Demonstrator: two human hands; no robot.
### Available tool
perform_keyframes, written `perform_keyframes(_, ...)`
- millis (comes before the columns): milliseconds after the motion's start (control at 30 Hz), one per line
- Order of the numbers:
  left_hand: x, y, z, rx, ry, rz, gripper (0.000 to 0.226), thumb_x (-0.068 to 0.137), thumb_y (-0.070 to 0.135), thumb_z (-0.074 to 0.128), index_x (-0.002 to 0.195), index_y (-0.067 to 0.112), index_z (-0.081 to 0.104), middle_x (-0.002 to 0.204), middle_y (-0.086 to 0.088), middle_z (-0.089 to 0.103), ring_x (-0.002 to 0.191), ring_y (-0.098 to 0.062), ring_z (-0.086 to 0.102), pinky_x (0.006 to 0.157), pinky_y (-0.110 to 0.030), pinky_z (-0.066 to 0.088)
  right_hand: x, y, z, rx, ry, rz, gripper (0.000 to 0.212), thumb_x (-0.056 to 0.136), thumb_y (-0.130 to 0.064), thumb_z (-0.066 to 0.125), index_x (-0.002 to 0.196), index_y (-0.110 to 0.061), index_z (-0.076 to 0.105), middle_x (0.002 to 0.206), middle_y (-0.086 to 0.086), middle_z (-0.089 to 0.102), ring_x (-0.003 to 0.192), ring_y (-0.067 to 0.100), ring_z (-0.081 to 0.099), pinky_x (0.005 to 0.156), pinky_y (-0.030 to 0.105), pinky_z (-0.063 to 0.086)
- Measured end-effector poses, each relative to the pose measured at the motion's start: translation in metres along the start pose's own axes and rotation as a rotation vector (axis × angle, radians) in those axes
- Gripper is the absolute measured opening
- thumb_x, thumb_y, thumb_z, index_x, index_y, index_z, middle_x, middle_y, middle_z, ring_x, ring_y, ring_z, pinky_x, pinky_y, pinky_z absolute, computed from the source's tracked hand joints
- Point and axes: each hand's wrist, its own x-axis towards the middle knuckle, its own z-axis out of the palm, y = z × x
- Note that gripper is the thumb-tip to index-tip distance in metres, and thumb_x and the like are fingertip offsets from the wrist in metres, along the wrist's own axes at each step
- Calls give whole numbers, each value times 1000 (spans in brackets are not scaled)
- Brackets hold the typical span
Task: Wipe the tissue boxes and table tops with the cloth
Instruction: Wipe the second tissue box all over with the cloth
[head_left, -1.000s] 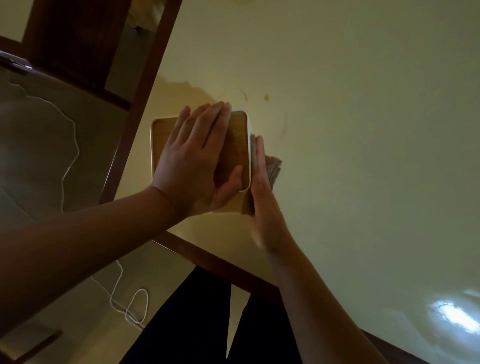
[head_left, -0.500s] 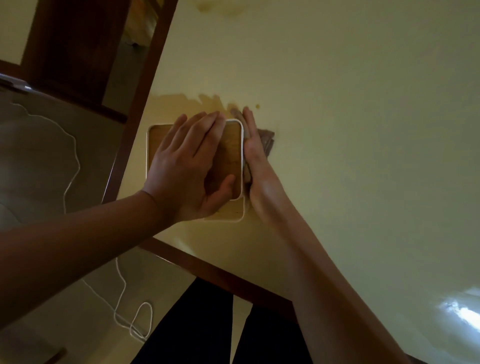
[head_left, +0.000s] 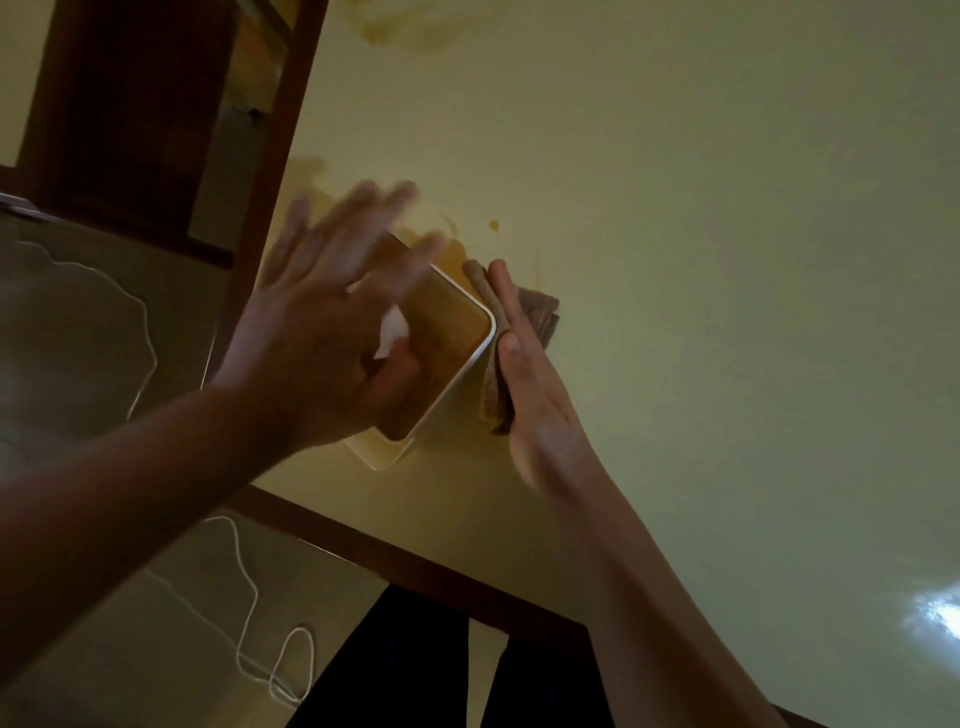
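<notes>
Tissue box (head_left: 447, 338), white-walled with a brown top, on the pale yellow worktop (head_left: 675, 260) near its dark wooden corner edge. Left hand (head_left: 322, 332) spread flat over the box top, fingers straight and blurred, holding nothing. Right hand (head_left: 530, 379), fingers straight, pressing the folded brown cloth (head_left: 493, 395) against the box's right side. White cord (head_left: 249, 613) on the floor, left of the box.

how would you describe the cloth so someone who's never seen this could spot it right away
Start at the pale yellow table top and find the square tissue box near its left edge. Pressed against the box's right side by the flat right hand is the cloth, the only soft, folded brown thing there.
</notes>
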Motion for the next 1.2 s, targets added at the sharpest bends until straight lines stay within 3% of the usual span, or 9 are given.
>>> perform_keyframes(100,-11,27,9,-103,16,-536,106,86,77,51,163,14,16,168,-9,16,152,-36,21,119,-66,26,-6,-4,-6,-24,-30,47,55,113,-45,20,168,-41,16,174,-24,17,161,1,14,132,50,18)
perform_keyframes(167,-14,36,15,-157,16,-656,118,80,86,47,163,11,9,166,-9,17,149,-36,23,118,-62,33,-10,-3,-11,-25,-55,68,56,112,-48,21,168,-42,19,172,-26,20,160,1,17,132,54,21)
perform_keyframes(333,-15,26,22,-170,61,-453,120,77,79,58,162,5,17,162,-14,26,144,-37,32,111,-60,41,-28,2,-20,15,-159,98,55,111,-49,22,166,-46,21,173,-25,19,160,5,19,128,55,28)
perform_keyframes(533,-10,9,23,-143,7,-199,124,75,79,63,160,-1,21,162,-17,29,152,-37,27,117,-67,29,-52,7,-9,73,-146,113,65,108,-54,29,168,-43,7,174,-28,6,160,-4,8,130,34,25)
perform_keyframes(667,-6,10,24,-133,-14,-160,124,75,79,61,159,-3,22,164,-19,28,153,-39,25,120,-66,24,-34,7,2,134,-110,86,65,108,-63,30,167,-49,6,176,-21,2,164,12,2,130,60,20)
perform_keyframes(833,-5,9,25,-133,-17,-148,123,76,79,60,159,-5,23,165,-20,25,155,-39,20,123,-64,19,24,-9,3,106,-152,34,45,111,-60,27,152,-74,15,177,-19,0,164,10,1,131,60,17)
perform_keyframes(933,-4,10,24,-138,-20,-153,124,76,80,60,159,-4,22,165,-21,24,155,-39,20,124,-62,18,64,-17,2,20,-171,-22,54,110,-53,24,163,-53,13,178,-12,-5,164,8,-4,132,57,12)
perform_keyframes(1100,-4,11,23,-141,-17,-165,125,75,81,60,160,-2,21,164,-20,25,155,-37,21,126,-59,16,86,-20,3,-3,-175,-102,45,115,-38,21,151,-64,20,178,-4,2,165,15,-4,133,57,5)
perform_keyframes(1200,-5,11,24,-132,-19,-167,125,74,80,61,160,-3,21,164,-20,26,155,-37,21,125,-61,17,69,-12,3,73,-188,-69,54,113,-47,25,166,-46,13,179,-8,2,164,12,-1,132,58,10)
